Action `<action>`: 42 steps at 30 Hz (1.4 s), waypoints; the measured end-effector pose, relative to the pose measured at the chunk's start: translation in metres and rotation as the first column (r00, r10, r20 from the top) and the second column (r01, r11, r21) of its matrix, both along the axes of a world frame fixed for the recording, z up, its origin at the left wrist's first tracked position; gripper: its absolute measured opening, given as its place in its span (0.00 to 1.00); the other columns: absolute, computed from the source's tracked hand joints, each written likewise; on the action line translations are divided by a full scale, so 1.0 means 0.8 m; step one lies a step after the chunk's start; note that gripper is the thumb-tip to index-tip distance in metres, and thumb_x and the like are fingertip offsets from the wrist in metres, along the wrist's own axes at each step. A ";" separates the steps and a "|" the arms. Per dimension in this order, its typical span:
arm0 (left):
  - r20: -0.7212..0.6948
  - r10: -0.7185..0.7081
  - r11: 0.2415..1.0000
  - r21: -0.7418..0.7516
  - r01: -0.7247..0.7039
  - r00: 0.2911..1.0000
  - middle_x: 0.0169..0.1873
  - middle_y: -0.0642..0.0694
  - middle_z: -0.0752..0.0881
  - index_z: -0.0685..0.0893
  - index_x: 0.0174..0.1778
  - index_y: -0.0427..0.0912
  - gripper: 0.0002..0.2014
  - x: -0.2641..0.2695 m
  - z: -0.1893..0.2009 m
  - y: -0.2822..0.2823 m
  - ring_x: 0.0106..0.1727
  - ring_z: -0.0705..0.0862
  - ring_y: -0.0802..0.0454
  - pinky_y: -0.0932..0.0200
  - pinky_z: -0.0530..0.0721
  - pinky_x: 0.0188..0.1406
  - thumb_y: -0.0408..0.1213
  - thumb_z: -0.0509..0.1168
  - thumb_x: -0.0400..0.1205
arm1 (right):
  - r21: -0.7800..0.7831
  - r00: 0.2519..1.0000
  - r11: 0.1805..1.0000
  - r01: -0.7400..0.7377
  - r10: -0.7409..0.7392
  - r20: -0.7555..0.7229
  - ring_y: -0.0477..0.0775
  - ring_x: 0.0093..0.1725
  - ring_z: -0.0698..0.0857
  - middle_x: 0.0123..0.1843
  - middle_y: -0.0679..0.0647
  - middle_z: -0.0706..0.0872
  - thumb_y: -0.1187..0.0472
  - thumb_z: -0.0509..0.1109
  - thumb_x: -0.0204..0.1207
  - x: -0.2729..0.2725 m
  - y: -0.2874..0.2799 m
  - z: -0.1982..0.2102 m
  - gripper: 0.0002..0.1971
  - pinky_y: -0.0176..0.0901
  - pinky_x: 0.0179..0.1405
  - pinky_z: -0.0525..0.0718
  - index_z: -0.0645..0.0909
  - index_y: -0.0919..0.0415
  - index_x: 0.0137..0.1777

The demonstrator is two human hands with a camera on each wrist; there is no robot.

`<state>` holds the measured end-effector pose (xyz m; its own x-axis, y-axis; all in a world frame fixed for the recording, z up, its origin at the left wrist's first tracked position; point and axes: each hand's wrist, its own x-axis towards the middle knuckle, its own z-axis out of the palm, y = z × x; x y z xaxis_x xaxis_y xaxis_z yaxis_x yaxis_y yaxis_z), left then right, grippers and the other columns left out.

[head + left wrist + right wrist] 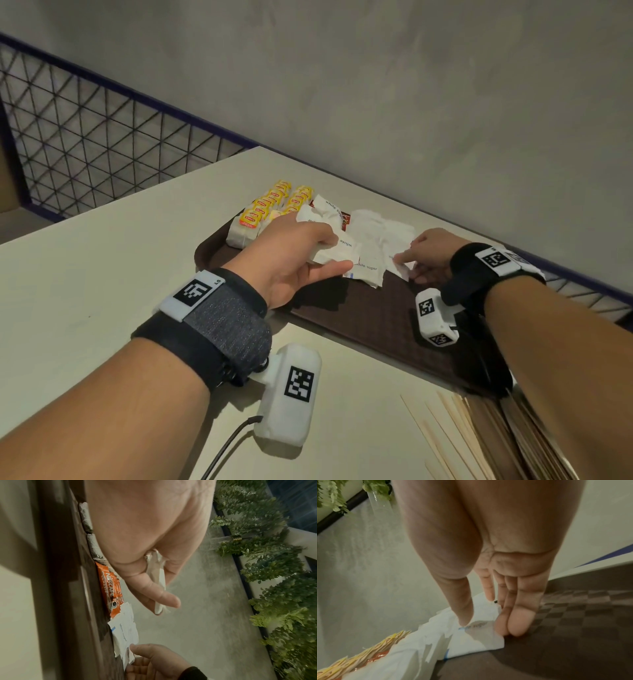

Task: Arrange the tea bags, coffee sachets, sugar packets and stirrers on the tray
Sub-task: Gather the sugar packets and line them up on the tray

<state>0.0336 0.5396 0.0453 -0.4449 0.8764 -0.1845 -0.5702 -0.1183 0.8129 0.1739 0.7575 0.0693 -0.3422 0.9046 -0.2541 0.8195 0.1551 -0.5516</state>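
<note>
— The tray (373, 318), lower middle of the head view: dark brown, matt, with a woven checker texture, likely plastic.

— And the table (102, 260)?

— Smooth, pale cream, matt, with a faint sheen.

— The packets?

— The sugar packets (368, 246) are white paper, matt and crinkled, with torn-looking serrated edges. The coffee sachet (111, 588), left of centre in the left wrist view, is glossy orange foil or film. The tea bags (270, 212), upper middle, have thin white paper pouches with shiny yellow tags.

— The stirrers (455, 442)?

— Pale bare wood, lower right.

— Behind?

— The wall (376, 85) is rough grey, like plaster. The grid (85, 144) at left looks like dark metal wire.
</note>
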 end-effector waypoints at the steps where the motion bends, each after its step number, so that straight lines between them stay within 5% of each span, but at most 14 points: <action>1: 0.001 0.003 1.000 0.000 -0.003 1.000 0.65 0.37 0.88 0.83 0.66 0.38 0.15 0.000 0.000 0.000 0.63 0.89 0.37 0.58 0.91 0.31 0.20 0.65 0.85 | -0.002 1.000 1.000 -0.001 0.001 -0.005 0.62 0.35 0.86 0.35 0.66 0.83 0.64 0.82 0.74 0.000 0.000 -0.001 0.14 0.51 0.38 0.88 0.79 0.70 0.48; 4: -0.002 0.012 1.000 0.003 -0.012 1.000 0.65 0.36 0.88 0.83 0.67 0.37 0.17 0.000 -0.002 0.002 0.63 0.89 0.37 0.58 0.91 0.31 0.20 0.66 0.84 | -0.015 1.000 1.000 -0.024 0.024 0.016 0.62 0.38 0.85 0.41 0.68 0.84 0.63 0.85 0.71 0.003 -0.007 0.001 0.18 0.54 0.42 0.89 0.79 0.68 0.50; 7: -0.022 -0.002 1.000 0.013 0.002 1.000 0.63 0.37 0.90 0.83 0.68 0.38 0.17 0.001 -0.002 0.002 0.58 0.92 0.39 0.59 0.90 0.31 0.20 0.67 0.84 | -0.045 0.998 0.998 -0.047 0.049 0.026 0.62 0.45 0.87 0.47 0.67 0.85 0.73 0.83 0.70 0.007 -0.012 0.003 0.24 0.61 0.57 0.90 0.77 0.69 0.62; 9: -0.035 -0.010 1.000 0.020 0.011 0.999 0.61 0.39 0.91 0.84 0.67 0.39 0.17 0.002 -0.003 0.002 0.55 0.93 0.42 0.60 0.90 0.31 0.20 0.68 0.84 | -0.040 0.999 0.998 -0.048 0.047 -0.004 0.65 0.45 0.88 0.48 0.65 0.84 0.79 0.81 0.69 0.007 -0.012 0.002 0.36 0.62 0.55 0.90 0.71 0.70 0.76; 12: -0.049 -0.019 0.999 0.030 0.020 0.999 0.57 0.40 0.94 0.85 0.65 0.40 0.16 0.002 -0.003 0.002 0.48 0.95 0.46 0.60 0.90 0.31 0.20 0.70 0.84 | 0.002 0.998 0.999 -0.032 0.032 -0.050 0.69 0.48 0.89 0.52 0.60 0.79 0.82 0.80 0.67 0.003 -0.010 0.001 0.43 0.57 0.47 0.92 0.67 0.66 0.81; 16: -0.065 -0.012 0.999 0.036 0.014 0.998 0.54 0.41 0.94 0.86 0.65 0.39 0.16 0.001 -0.005 0.003 0.45 0.96 0.48 0.60 0.90 0.30 0.21 0.71 0.83 | 0.034 0.999 0.999 -0.032 0.033 -0.038 0.69 0.48 0.89 0.65 0.65 0.80 0.82 0.80 0.67 -0.002 -0.010 0.000 0.44 0.59 0.50 0.92 0.66 0.66 0.82; 21: -0.102 -0.014 1.000 0.022 0.016 0.995 0.51 0.42 0.95 0.87 0.62 0.40 0.15 0.001 -0.003 0.001 0.44 0.96 0.49 0.61 0.89 0.27 0.23 0.73 0.82 | 0.099 0.998 0.994 -0.046 0.050 -0.037 0.65 0.43 0.87 0.55 0.73 0.88 0.76 0.77 0.74 0.004 -0.014 0.021 0.35 0.59 0.51 0.90 0.68 0.63 0.78; 23: -0.114 -0.016 1.000 0.008 0.017 0.993 0.53 0.42 0.95 0.87 0.64 0.40 0.16 0.001 -0.003 0.000 0.45 0.96 0.48 0.61 0.88 0.25 0.25 0.75 0.81 | 0.147 0.978 0.987 -0.063 0.090 -0.189 0.62 0.39 0.85 0.53 0.72 0.89 0.76 0.73 0.77 0.007 -0.025 0.040 0.27 0.55 0.44 0.84 0.76 0.58 0.74; 27: -0.107 -0.007 1.000 -0.010 0.006 0.994 0.51 0.42 0.95 0.87 0.65 0.40 0.17 0.003 0.000 -0.004 0.42 0.95 0.50 0.63 0.86 0.22 0.27 0.76 0.81 | 0.003 0.800 0.962 -0.273 0.229 -0.554 0.58 0.40 0.87 0.48 0.63 0.85 0.79 0.71 0.76 0.014 -0.084 0.054 0.17 0.48 0.39 0.84 0.87 0.59 0.58; 31: -0.145 -0.017 1.000 0.002 0.018 0.989 0.50 0.44 0.95 0.87 0.67 0.42 0.18 0.005 0.005 -0.010 0.42 0.95 0.52 0.64 0.85 0.23 0.28 0.76 0.81 | -0.072 0.752 0.871 -0.486 0.375 -0.543 0.61 0.46 0.88 0.51 0.65 0.89 0.76 0.73 0.77 0.014 -0.127 0.046 0.15 0.56 0.52 0.86 0.86 0.61 0.59; 37: -0.252 -0.089 0.995 0.021 0.097 0.964 0.50 0.44 0.95 0.85 0.67 0.45 0.19 0.010 0.009 -0.017 0.43 0.94 0.52 0.63 0.87 0.25 0.30 0.77 0.81 | 0.048 0.758 0.897 -0.439 0.398 -0.517 0.58 0.40 0.87 0.51 0.69 0.90 0.62 0.76 0.80 0.013 -0.155 0.036 0.14 0.46 0.34 0.87 0.82 0.66 0.61; 40: -0.280 -0.114 0.992 0.020 0.124 0.953 0.49 0.45 0.95 0.85 0.67 0.47 0.19 0.009 0.011 -0.020 0.42 0.94 0.52 0.61 0.87 0.26 0.31 0.76 0.81 | 0.092 0.769 0.896 -0.435 0.423 -0.479 0.55 0.37 0.87 0.51 0.69 0.91 0.58 0.76 0.80 0.016 -0.156 0.039 0.12 0.45 0.32 0.85 0.84 0.65 0.58; 42: -0.299 -0.139 0.989 0.014 0.150 0.944 0.48 0.45 0.95 0.86 0.66 0.46 0.17 0.009 0.011 -0.020 0.42 0.93 0.53 0.61 0.86 0.25 0.30 0.75 0.82 | 0.116 0.784 0.913 -0.392 0.398 -0.476 0.53 0.36 0.87 0.48 0.66 0.91 0.51 0.76 0.79 0.016 -0.155 0.046 0.20 0.46 0.32 0.84 0.83 0.70 0.57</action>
<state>0.0408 0.5233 0.0540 -0.3432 0.9388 -0.0307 -0.3173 -0.0851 0.9445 0.1866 0.6336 0.1063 -0.7453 0.6651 0.0468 0.3165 0.4146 -0.8532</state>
